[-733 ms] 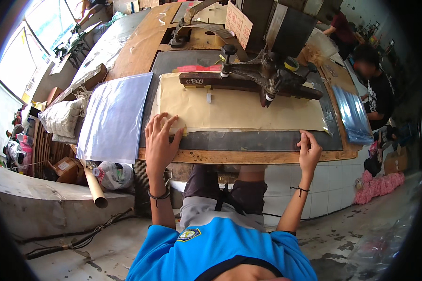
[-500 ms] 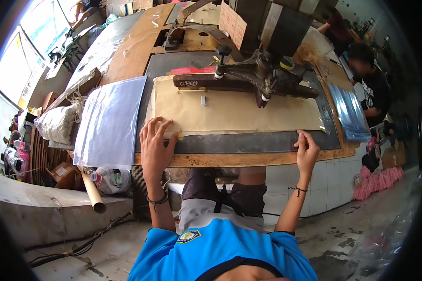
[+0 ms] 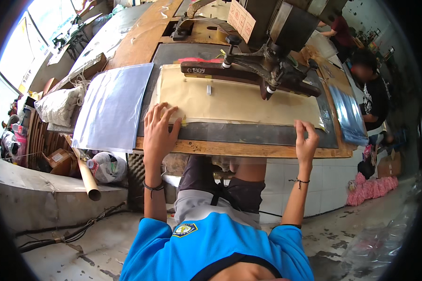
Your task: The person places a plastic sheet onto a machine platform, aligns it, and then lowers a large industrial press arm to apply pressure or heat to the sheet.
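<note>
My left hand [image 3: 159,133] rests with fingers spread at the near left corner of a tan sheet [image 3: 248,111]. The sheet lies on a dark grey board [image 3: 229,133]. At the board's near right part my right hand [image 3: 306,140] is closed in a pinch on what looks like the edge of a clear plastic sheet [image 3: 324,122]; its outline is hard to make out. Above the tan sheet is the long dark bar [image 3: 211,70] of a press, with a metal bracket [image 3: 255,65] on top. A small pale block [image 3: 209,89] lies on the tan sheet.
A stack of clear plastic sheets [image 3: 112,105] lies left of the board, bluish plastic sheets [image 3: 344,114] to its right. Beyond are a press column [image 3: 293,30] and a cardboard sign [image 3: 241,21]. A co-worker [image 3: 374,93] is at the far right. A cardboard tube [image 3: 86,175] leans below left.
The whole view has shifted slightly, with the table edge higher in the picture. Both hands keep nearly the same places at the board, and the press bar looks unmoved.
</note>
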### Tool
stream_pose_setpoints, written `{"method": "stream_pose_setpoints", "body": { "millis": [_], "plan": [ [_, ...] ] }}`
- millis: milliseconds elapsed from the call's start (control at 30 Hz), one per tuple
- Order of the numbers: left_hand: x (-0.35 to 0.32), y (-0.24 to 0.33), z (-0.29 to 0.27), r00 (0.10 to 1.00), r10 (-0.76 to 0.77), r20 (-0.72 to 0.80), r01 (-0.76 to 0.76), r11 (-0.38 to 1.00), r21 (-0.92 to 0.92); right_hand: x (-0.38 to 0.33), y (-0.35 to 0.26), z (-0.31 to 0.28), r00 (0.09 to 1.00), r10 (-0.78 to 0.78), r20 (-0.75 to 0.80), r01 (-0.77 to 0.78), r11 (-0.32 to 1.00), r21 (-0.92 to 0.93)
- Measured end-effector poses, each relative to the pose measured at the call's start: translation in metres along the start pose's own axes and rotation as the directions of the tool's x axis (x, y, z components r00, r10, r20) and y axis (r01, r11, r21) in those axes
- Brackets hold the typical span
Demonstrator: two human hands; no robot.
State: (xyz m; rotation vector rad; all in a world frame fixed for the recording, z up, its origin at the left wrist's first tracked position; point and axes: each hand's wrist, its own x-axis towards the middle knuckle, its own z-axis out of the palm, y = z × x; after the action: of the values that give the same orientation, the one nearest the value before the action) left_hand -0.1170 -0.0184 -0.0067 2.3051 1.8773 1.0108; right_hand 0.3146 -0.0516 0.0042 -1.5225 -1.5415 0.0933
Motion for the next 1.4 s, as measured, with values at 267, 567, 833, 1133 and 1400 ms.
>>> {"method": "stream_pose_setpoints", "body": {
  "millis": [267, 567, 833, 1133, 1400],
  "plan": [
    [-0.001, 0.002, 0.004, 1.0, 0.019, -0.001, -0.019, 0.999, 0.03, 0.011, 0.0, 0.045, 0.911, -0.083, 0.405, 0.261, 0.875, -0.408],
    [-0.002, 0.003, 0.002, 1.0, -0.031, -0.001, 0.032, 0.999, 0.03, 0.011, 0.001, 0.045, 0.902, -0.135, 0.411, 0.316, 0.853, -0.415],
    [-0.004, 0.002, 0.001, 1.0, -0.021, 0.011, 0.021, 1.0, 0.017, 0.019, 0.013, 0.042, 0.874, -0.18, 0.451, 0.359, 0.865, -0.351],
    [-0.004, 0.0, 0.004, 1.0, -0.023, -0.017, 0.023, 1.0, -0.002, 0.038, 0.032, 0.03, 0.836, -0.153, 0.526, 0.348, 0.89, -0.294],
    [-0.004, 0.003, 0.0, 0.999, -0.032, -0.013, 0.032, 0.999, -0.025, 0.031, 0.022, 0.005, 0.787, -0.18, 0.59, 0.37, 0.903, -0.218]
  ]
}}
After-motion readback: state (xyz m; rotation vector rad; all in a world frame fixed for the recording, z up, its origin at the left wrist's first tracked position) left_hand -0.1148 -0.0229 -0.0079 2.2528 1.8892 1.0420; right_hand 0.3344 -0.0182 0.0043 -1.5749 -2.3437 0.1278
